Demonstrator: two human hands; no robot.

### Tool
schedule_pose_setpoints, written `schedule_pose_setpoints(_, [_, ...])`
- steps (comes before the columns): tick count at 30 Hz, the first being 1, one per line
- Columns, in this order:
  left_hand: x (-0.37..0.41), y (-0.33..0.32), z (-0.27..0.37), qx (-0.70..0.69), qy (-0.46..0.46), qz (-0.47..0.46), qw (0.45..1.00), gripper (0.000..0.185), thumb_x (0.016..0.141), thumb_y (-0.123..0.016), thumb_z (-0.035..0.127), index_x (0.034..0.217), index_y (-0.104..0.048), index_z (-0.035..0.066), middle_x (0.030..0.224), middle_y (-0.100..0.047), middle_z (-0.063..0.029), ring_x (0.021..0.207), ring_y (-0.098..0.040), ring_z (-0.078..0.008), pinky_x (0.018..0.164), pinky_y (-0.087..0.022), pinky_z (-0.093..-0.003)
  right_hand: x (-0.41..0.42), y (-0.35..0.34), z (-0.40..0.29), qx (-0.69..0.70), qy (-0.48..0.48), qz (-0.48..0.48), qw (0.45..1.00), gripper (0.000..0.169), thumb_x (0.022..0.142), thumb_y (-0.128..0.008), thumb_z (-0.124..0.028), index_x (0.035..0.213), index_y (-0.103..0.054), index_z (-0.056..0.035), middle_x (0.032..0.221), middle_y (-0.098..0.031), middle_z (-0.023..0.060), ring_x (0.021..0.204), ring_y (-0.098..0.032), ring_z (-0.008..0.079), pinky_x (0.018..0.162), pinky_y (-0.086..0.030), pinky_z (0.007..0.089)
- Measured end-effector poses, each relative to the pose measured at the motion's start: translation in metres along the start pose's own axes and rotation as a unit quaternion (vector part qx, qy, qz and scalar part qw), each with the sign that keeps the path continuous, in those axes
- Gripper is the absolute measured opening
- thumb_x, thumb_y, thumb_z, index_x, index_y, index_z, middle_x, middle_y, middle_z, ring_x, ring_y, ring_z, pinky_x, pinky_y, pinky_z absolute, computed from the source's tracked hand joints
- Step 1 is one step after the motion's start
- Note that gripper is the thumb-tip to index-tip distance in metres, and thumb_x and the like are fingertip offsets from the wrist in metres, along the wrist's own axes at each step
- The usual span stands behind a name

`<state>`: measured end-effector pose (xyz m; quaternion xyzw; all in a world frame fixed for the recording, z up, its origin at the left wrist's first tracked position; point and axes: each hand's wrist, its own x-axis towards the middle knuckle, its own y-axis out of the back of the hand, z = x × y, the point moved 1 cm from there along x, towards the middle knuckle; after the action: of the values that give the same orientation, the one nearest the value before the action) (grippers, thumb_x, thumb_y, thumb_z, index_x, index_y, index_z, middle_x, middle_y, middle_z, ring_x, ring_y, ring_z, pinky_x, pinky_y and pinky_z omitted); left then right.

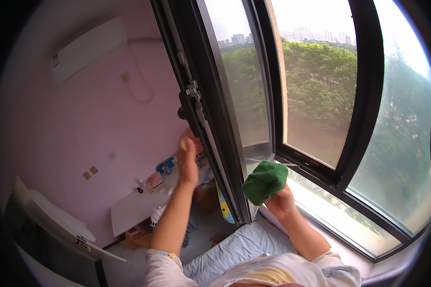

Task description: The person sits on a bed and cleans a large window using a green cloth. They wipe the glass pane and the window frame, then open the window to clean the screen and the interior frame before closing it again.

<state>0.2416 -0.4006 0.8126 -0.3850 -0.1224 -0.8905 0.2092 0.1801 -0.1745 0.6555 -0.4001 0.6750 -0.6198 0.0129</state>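
Note:
My right hand (282,204) holds up a folded green cloth (265,181) in front of the lower part of an open window sash (215,89). The sash has a dark frame and a glass pane (242,82), and it stands swung into the room. On the sash's other side, my left hand (188,154) is raised beside its edge, below a dark knob-like part (182,113). The left hand is blurred and its fingers are partly hidden by the frame, so their grip cannot be made out. Metal lock fittings (193,89) run along the sash edge.
The window opening (316,93) looks out on trees and distant buildings. To its right stands a fixed pane (398,136). A bed with a pale, wrinkled cover (237,245) lies below me. A cluttered desk (136,206) and a wall-mounted air conditioner (89,48) are at left.

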Motion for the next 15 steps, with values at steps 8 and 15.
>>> schedule_pose_setpoints(8, [-0.022, -0.045, -0.027, 0.318, -0.109, 0.135, 0.932, 0.045, 0.102, -0.037, 0.023, 0.138, -0.035, -0.003, 0.125, -0.054, -0.0183, 0.115, -0.052, -0.0275, 0.098, -0.038, -0.0337, 0.021, -0.004, 0.000, -0.010, -0.074, -0.030, 0.997, 0.057, 0.076, -0.069, -0.003, 0.128, -0.049, -0.0039, 0.124, -0.057, 0.0132, 0.114, -0.056, 0.0279, 0.099, -0.045, 0.0451])
schedule_pose_setpoints(15, [-0.015, -0.041, -0.031, 0.302, -0.147, 0.195, 0.922, 0.042, 0.102, -0.038, 0.025, 0.133, -0.043, -0.003, 0.116, -0.059, -0.0179, 0.105, -0.057, -0.0291, 0.091, -0.043, -0.0344, 0.033, 0.003, -0.018, 0.004, -0.092, -0.063, 0.994, 0.043, 0.079, -0.065, 0.000, 0.121, -0.057, -0.0069, 0.121, -0.060, 0.0096, 0.114, -0.056, 0.0260, 0.101, -0.043, 0.0439])
